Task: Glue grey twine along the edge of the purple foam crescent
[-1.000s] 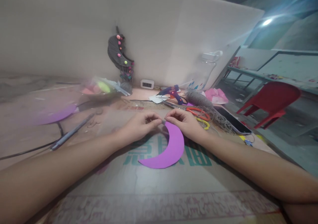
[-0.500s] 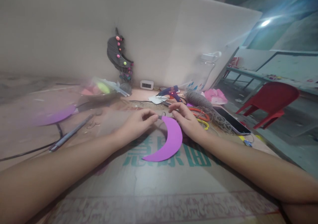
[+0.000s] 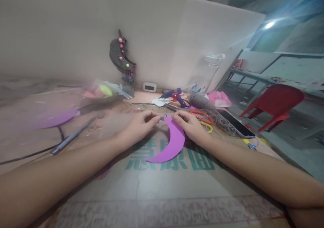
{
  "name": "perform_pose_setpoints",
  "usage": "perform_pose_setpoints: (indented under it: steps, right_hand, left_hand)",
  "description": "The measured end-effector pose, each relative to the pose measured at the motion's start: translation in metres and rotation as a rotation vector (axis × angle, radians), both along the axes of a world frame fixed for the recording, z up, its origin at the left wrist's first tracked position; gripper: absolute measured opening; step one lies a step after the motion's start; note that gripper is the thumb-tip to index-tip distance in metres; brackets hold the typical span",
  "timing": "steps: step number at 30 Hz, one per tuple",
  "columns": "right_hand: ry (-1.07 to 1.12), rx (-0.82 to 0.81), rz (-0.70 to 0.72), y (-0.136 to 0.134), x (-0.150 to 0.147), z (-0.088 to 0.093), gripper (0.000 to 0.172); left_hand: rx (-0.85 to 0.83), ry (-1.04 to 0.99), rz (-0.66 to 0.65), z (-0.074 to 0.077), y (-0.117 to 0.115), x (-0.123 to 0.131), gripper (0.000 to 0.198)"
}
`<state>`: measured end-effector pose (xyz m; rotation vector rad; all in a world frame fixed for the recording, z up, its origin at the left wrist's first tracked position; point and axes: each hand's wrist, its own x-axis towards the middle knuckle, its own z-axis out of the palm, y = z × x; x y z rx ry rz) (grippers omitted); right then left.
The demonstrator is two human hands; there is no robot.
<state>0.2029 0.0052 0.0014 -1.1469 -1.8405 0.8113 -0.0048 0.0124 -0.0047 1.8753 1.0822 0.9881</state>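
Note:
A purple foam crescent (image 3: 172,143) lies on a sheet of printed cardboard (image 3: 157,184) in front of me. My left hand (image 3: 140,125) has its fingers pinched together at the crescent's upper tip, on something small and grey that I cannot name. My right hand (image 3: 190,125) rests curled on the crescent's upper edge, fingertips pressing near the same tip. The two hands almost touch there.
Behind the hands lie a blue glue gun (image 3: 174,95), orange scissors (image 3: 201,115), grey yarn (image 3: 205,104) and a phone (image 3: 236,123). A dark decorated crescent (image 3: 120,57) leans on the wall. A purple foam piece (image 3: 54,117) and cable lie left; a red chair (image 3: 274,103) stands right.
The crescent has been drawn a little farther from me and turned, its lower tip swinging left. My right hand lifted briefly, then settled back on the upper tip.

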Motion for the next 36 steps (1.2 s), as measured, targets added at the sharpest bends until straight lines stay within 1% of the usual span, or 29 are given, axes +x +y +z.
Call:
perform_pose_setpoints:
  steps: [5,9,15,20,23,32,36]
  right_hand:
    - [-0.022,-0.028,0.047,-0.002,0.0007,-0.0011,0.029]
    - [-0.019,-0.053,0.019,-0.0015,0.0001,-0.002,0.029]
    - [-0.01,-0.072,-0.005,-0.0013,-0.0012,-0.0007,0.031]
    - [0.016,-0.122,-0.003,-0.0022,-0.0006,-0.0006,0.032]
    - [0.015,-0.125,0.001,-0.0026,0.0001,-0.0015,0.033]
    - [0.011,-0.109,0.002,-0.0027,-0.0019,0.0003,0.033]
    - [0.033,-0.143,0.005,-0.0037,-0.001,-0.0008,0.032]
  left_hand:
    - [0.012,-0.005,0.002,-0.0014,0.0013,0.0,0.03]
    - [0.032,-0.007,-0.001,-0.0027,0.0018,-0.0005,0.029]
    - [0.078,0.004,-0.045,-0.0012,0.0002,-0.0012,0.03]
    - [0.145,0.008,-0.003,0.0013,-0.002,-0.001,0.026]
    - [0.17,0.012,-0.005,0.0017,-0.0027,-0.0008,0.026]
    - [0.184,0.03,0.009,0.0045,-0.0046,0.0002,0.022]
    - [0.185,0.029,0.021,0.0036,-0.0036,-0.0005,0.022]
